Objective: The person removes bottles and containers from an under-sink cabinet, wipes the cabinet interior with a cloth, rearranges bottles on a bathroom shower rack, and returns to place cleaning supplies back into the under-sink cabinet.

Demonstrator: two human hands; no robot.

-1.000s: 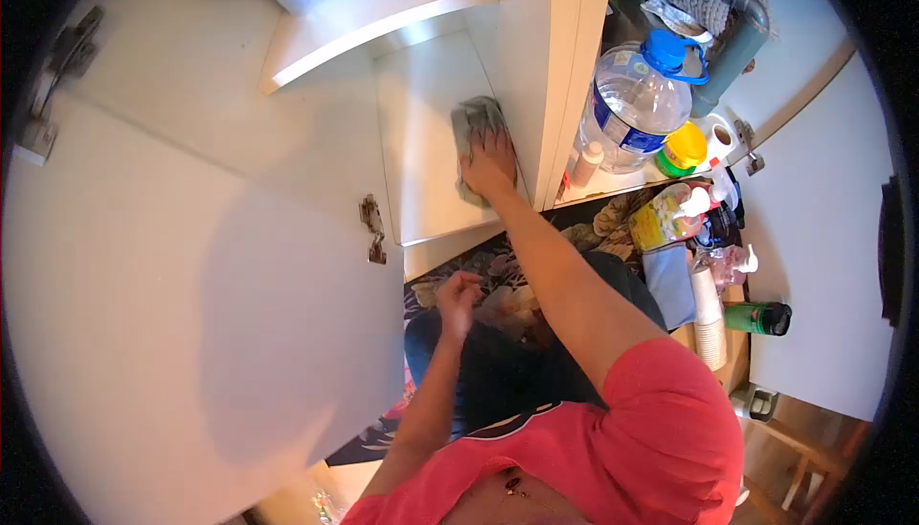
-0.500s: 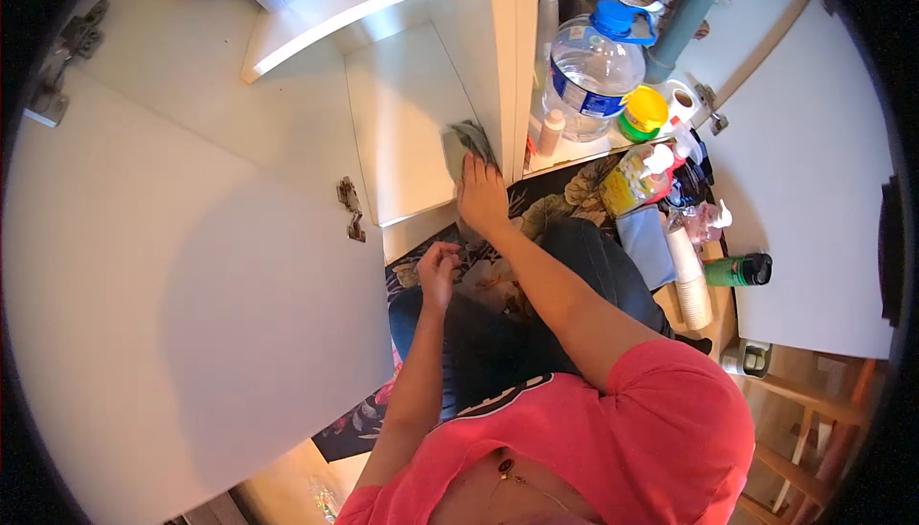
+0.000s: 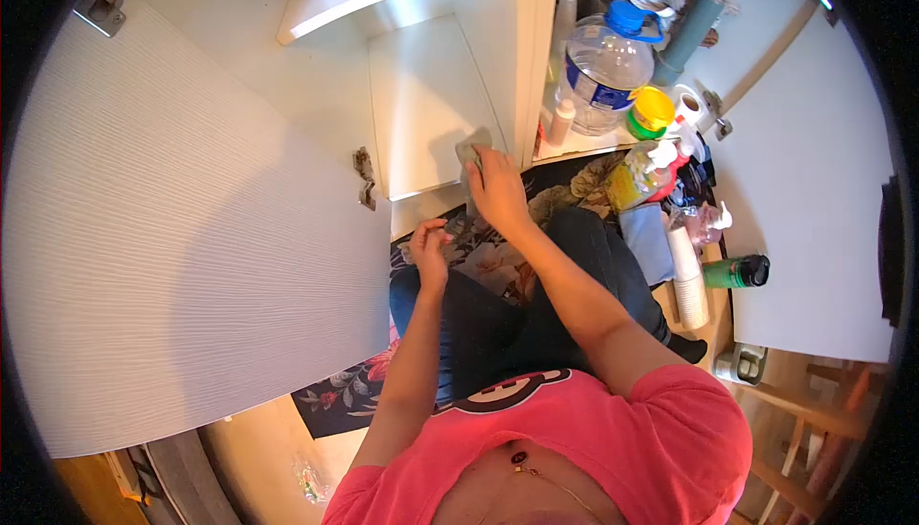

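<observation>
Your right hand (image 3: pixel 500 190) is reaching to the front edge of the smooth white cabinet floor (image 3: pixel 421 94), just above the centre of the frame. Its fingers are slightly apart over a thin, grey-green cloth (image 3: pixel 468 154); you can't tell from here whether they are pinching it. The cloth is lying at the near right corner of that floor, close to the pale upright panel (image 3: pixel 525 56). Your left hand (image 3: pixel 429 245) is hanging in the air nearby, its fingers loosely curled and holding nothing, while the brown-stained metal hinge (image 3: pixel 364 178) is jutting from the white door just to its left in the frame.

If your grip is weak, the cloth could slip over the edge onto the dark floral mat (image 3: pixel 570 185). Swinging your right arm too far could knock the yellow pump bottle (image 3: pixel 632 183) or the stack of pale paper cups (image 3: pixel 689 290) at the right of the frame. A careless left hand could scrape on the hinge.

Compared with a second ago, when your palm was pressing the cloth flat farther in, both are now sitting nearer the front edge, and your right elbow is bending more.
</observation>
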